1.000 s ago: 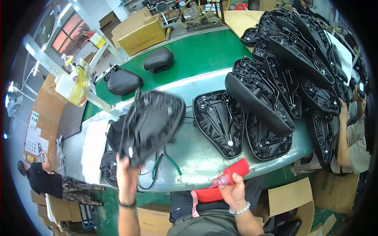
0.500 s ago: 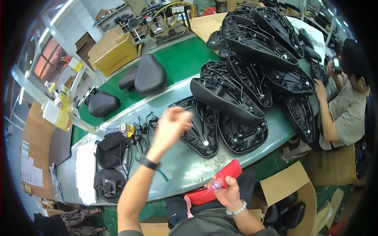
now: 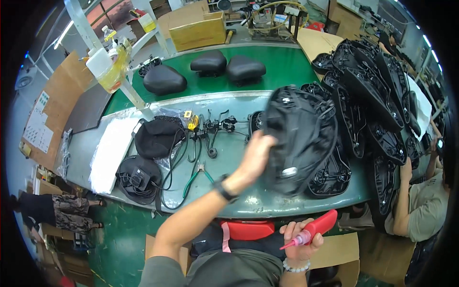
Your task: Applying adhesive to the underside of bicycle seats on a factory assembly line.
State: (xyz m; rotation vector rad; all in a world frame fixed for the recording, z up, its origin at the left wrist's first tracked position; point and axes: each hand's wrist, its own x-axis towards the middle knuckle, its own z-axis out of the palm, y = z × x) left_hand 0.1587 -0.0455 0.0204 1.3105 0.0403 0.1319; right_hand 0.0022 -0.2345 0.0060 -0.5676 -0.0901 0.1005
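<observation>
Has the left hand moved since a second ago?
Yes. The left hand left the cable clutter, crossed rightward over the bench, and now grips a black saddle.

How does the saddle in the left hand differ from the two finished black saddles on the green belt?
The saddle in the left hand is lifted, tilted, underside showing frame and rails. The two saddles on the green belt rest upright, smooth tops showing, untouched. All are black.

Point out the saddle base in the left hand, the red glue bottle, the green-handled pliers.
saddle base [image 3: 300, 134], head view, centre of its black underside.
red glue bottle [image 3: 321, 226], head view, middle of its body.
green-handled pliers [image 3: 197, 173], head view, near the pivot.
</observation>
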